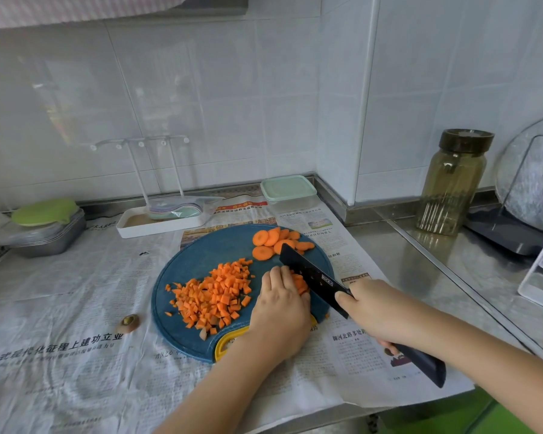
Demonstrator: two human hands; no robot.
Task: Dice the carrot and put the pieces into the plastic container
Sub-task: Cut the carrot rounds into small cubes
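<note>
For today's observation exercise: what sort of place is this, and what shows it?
Most likely a home kitchen: white wall tiles behind a steel counter, diced carrot on a blue cutting board, a black knife in the right hand, and a lidded plastic container.

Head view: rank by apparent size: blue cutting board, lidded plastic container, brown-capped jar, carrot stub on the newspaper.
Largest to smallest:
1. cutting board
2. jar
3. plastic container
4. carrot stub
Jar versus container is the closest call; both stand near the wall.

The left hand (281, 305) hides part of the carrot slices (301, 285) beside the knife (311, 275).
</note>
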